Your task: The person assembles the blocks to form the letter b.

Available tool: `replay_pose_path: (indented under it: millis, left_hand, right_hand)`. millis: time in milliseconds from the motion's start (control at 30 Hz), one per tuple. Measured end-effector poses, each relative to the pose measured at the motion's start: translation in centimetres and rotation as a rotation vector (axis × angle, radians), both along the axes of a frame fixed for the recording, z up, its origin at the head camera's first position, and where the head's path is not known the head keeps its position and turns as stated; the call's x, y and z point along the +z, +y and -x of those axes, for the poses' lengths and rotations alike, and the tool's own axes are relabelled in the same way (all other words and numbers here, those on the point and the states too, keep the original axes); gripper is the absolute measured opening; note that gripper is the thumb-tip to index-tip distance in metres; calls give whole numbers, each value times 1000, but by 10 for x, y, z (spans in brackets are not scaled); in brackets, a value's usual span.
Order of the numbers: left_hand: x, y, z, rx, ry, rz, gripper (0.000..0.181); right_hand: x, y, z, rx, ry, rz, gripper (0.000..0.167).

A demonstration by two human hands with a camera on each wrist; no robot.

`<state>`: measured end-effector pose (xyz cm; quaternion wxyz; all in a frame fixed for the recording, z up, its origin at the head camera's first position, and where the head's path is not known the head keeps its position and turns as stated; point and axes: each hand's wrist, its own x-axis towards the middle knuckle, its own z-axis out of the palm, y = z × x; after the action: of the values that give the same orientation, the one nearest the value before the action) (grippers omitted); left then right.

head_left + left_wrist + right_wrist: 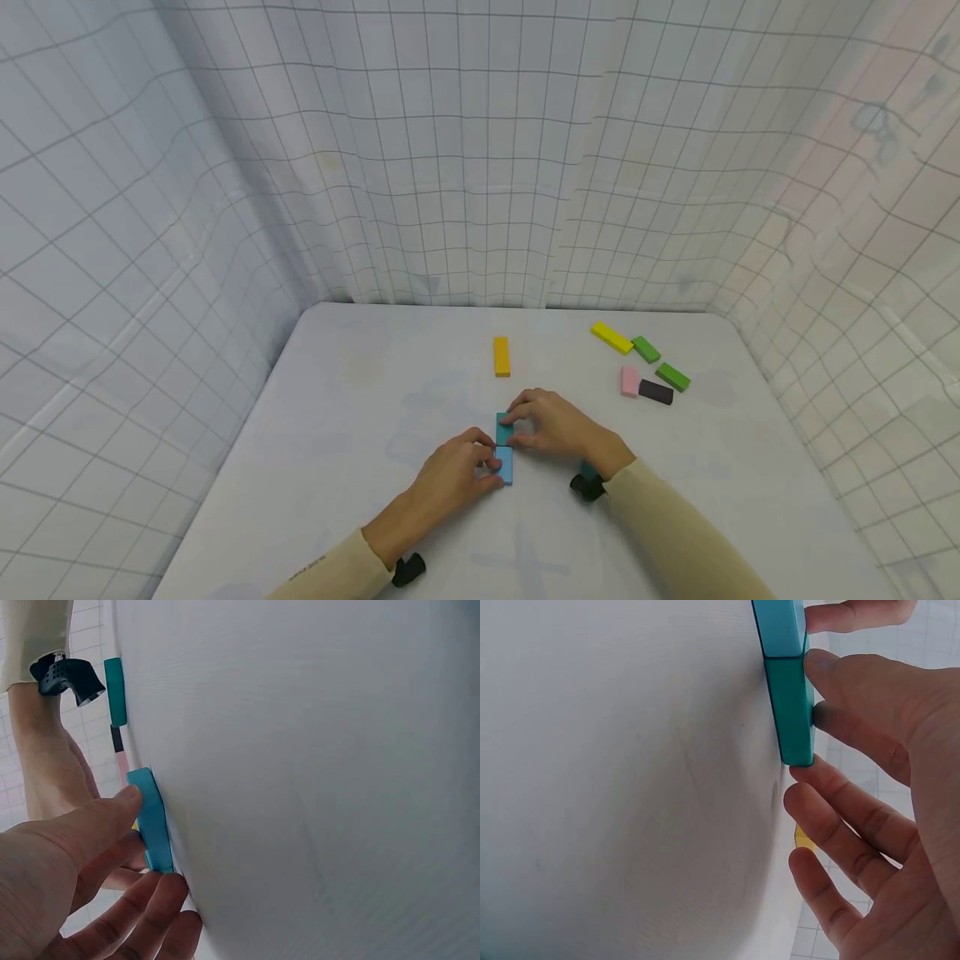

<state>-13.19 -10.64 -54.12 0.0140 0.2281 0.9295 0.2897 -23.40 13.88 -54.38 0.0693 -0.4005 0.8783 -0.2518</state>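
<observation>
In the middle of the table a light blue block (506,469) and a teal block (502,433) lie end to end in a line, touching. My left hand (452,473) pinches the light blue block, its thumb at the near end and fingertips by the far end. With thumb and fingers my right hand (553,423) holds the teal block, as the right wrist view shows; one fingertip presses on its top. The joint between the blocks (784,657) looks closed on the side facing that camera.
Beyond the hands lies an orange-yellow block (502,357). At the back right are a yellow block (612,338), two green blocks (672,377), a pink block (629,382) and a black block (656,392). Another teal block (115,691) sits partly hidden by my right wrist. Gridded white curtains surround the table.
</observation>
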Motion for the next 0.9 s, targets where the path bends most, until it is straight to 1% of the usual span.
replay_pose_path:
  millis: [300,533,667,900]
  left_hand:
    - [1,-1,-1,0,3,-13,18]
    - [1,-2,0,-2,4,-15,18]
    - [2,-2,0,0,3,-7,18]
    - [4,-1,-1,-14,22,24,18]
  right_hand:
    - [1,-2,0,3,1,10,32]
    - [1,-2,-2,-12,-24,15,31]
    - [1,-1,-2,-8,-31,14,30]
    - [2,0,-2,8,6,15,27]
